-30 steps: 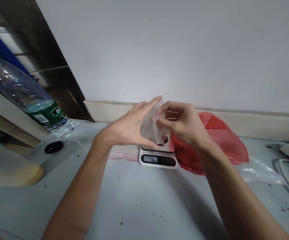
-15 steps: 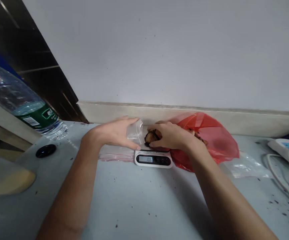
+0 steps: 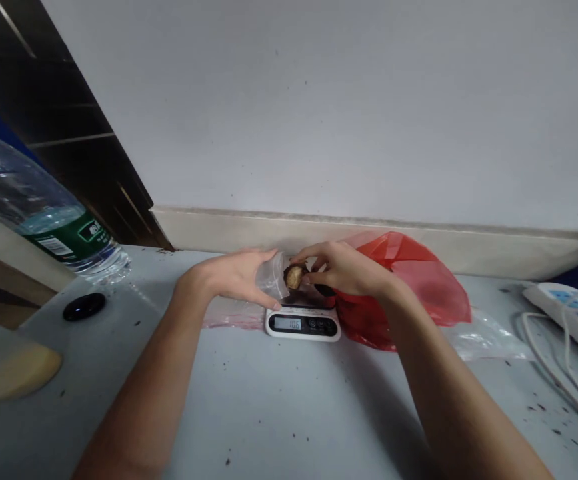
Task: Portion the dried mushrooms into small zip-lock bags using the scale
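My left hand (image 3: 233, 275) is closed around a small clear zip bag (image 3: 271, 275), its mouth facing right and held apart between thumb and fingers. At that mouth are brown, dark-edged dried slices (image 3: 295, 276), gripped in the fingertips of my right hand (image 3: 345, 268). What the slices are, I cannot make out. Both hands are over a white kitchen scale (image 3: 303, 325) whose display reads 10.6; its plate is largely hidden. A red plastic bag (image 3: 431, 287) lies just right of the scale, partly behind my right forearm.
Flat clear zip bags (image 3: 233, 315) lie left of the scale, and clear plastic (image 3: 489, 337) lies at right. A tilted water bottle (image 3: 73, 233) and a black oval object (image 3: 84, 307) are at left. A white power strip (image 3: 569, 307) with a cable sits far right, before the wall.
My right hand has brought the dried slices left, up against the zip bag's mouth, and its fingers have spread a little. My left hand keeps hold of the bag. The reading stays at 10.6.
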